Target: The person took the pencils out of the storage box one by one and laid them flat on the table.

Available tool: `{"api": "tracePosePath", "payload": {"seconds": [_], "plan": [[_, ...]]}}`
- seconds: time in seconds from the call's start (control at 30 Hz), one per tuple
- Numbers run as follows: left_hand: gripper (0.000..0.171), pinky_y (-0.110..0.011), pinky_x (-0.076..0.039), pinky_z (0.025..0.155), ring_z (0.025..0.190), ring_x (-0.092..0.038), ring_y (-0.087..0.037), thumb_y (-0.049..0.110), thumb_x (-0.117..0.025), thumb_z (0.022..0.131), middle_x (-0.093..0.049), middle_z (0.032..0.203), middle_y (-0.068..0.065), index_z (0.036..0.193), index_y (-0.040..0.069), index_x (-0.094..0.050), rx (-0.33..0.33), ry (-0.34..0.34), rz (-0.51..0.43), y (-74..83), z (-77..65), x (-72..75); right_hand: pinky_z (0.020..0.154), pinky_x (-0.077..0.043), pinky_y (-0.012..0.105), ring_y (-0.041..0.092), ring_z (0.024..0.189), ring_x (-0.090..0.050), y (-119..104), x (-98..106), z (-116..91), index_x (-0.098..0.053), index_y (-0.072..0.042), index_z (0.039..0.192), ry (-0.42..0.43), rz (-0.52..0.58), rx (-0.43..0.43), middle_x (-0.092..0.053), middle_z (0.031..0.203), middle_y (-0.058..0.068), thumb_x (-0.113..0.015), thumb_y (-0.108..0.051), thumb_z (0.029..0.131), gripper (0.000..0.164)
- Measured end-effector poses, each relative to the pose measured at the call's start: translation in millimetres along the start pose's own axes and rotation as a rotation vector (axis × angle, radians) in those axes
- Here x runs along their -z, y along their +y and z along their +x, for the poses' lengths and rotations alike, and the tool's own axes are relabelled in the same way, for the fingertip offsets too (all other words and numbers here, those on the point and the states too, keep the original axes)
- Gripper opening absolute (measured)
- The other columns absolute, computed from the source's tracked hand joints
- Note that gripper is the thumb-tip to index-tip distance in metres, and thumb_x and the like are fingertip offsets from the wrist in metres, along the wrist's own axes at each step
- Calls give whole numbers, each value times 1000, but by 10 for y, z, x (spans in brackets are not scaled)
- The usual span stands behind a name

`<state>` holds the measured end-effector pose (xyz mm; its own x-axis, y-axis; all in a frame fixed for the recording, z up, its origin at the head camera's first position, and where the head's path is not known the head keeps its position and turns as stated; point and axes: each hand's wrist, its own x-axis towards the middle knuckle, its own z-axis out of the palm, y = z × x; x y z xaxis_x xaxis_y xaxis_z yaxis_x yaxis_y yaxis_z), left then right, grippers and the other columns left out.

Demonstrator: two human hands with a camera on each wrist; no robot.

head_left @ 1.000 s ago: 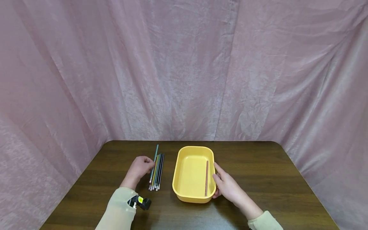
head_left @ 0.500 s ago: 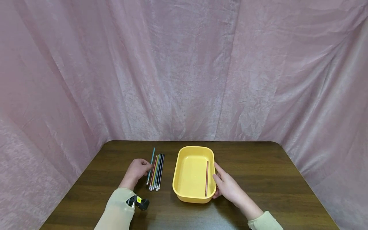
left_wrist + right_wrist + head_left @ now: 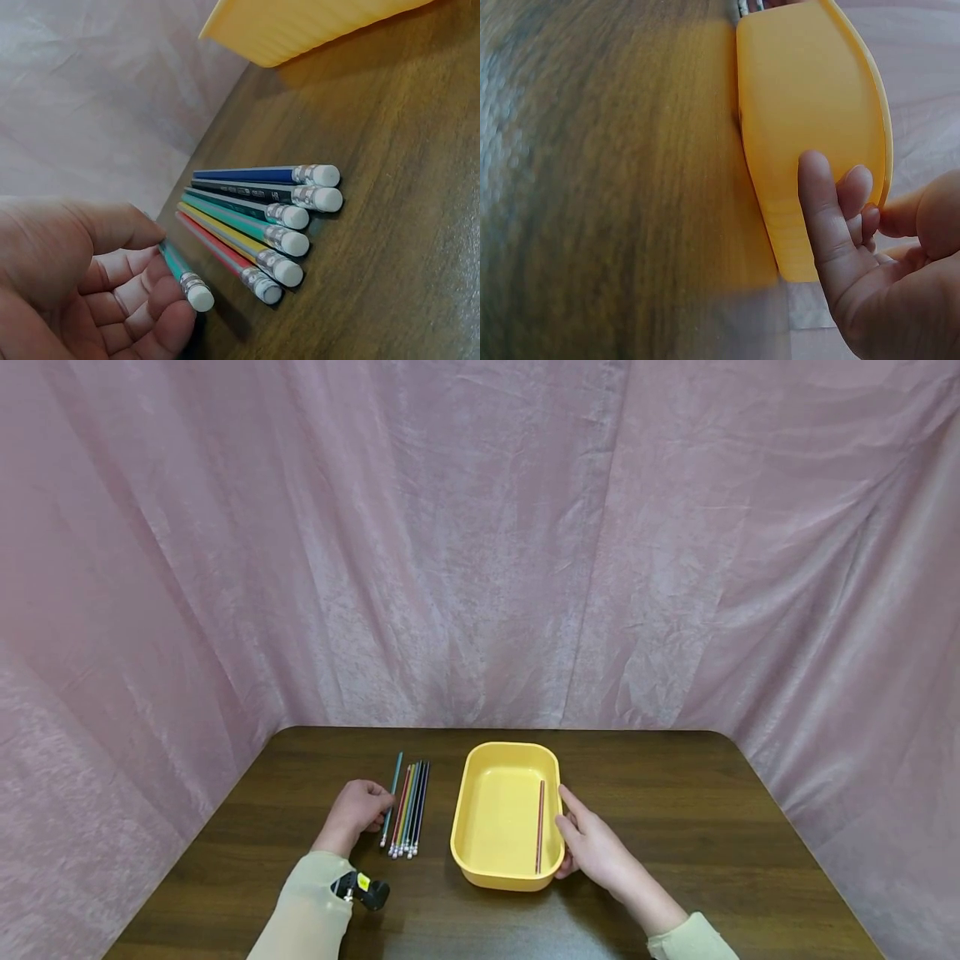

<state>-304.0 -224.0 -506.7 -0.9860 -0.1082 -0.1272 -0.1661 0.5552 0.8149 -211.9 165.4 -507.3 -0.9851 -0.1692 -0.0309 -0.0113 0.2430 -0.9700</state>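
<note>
My left hand (image 3: pixel 358 810) pinches a green-blue pencil (image 3: pixel 396 772) between thumb and fingers, its white eraser end pointing toward me. In the left wrist view that pencil (image 3: pixel 177 264) lies just apart from a row of several pencils, among them a red pencil (image 3: pixel 223 249), a yellow pencil (image 3: pixel 232 238) and a blue pencil (image 3: pixel 247 176). At the right side of a yellow plastic tray (image 3: pixel 506 882), my right hand (image 3: pixel 596 847) holds the rim, thumb at the edge and fingers against the outer wall (image 3: pixel 802 90). Inside the tray lies one red pencil (image 3: pixel 540 827).
The brown wooden table (image 3: pixel 675 810) extends on both sides of the tray, with its far edge against a pink curtain (image 3: pixel 480 543). A small black camera (image 3: pixel 362 889) is worn at the left sleeve (image 3: pixel 303 902).
The left hand has drawn the green-blue pencil leftward and toward me, out of the row, uncovering the red pencil beside it. The right hand and tray have stayed put.
</note>
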Motion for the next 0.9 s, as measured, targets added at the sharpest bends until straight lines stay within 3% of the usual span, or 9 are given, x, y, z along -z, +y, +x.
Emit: {"api": "tracePosePath", "payload": {"seconds": [0.27,0.63,0.9], "plan": [[14,-32,-58,60,67,-63,-19,8,-72,96,-65,77,-9,94,-6,-74,-4,4,16,-4,-12,4,59,-64,47,27,58,-65,1,4,3,-21,0,174,0,5,-5,-57,94,22,-47,-7,117,63],[14,-29,-57,58,63,-63,-17,12,-73,93,-65,71,-5,91,-1,-76,-6,25,130,-25,33,-40,59,-64,46,26,57,-65,10,4,17,-20,1,174,-4,9,-5,-57,94,24,-46,-7,117,63],[15,-27,-53,55,60,-61,-16,13,-74,92,-64,68,-4,90,-1,-76,-17,33,155,-54,75,-73,59,-64,47,26,57,-65,6,15,19,-20,1,173,-7,6,4,-57,95,25,-46,-6,117,63]]}}
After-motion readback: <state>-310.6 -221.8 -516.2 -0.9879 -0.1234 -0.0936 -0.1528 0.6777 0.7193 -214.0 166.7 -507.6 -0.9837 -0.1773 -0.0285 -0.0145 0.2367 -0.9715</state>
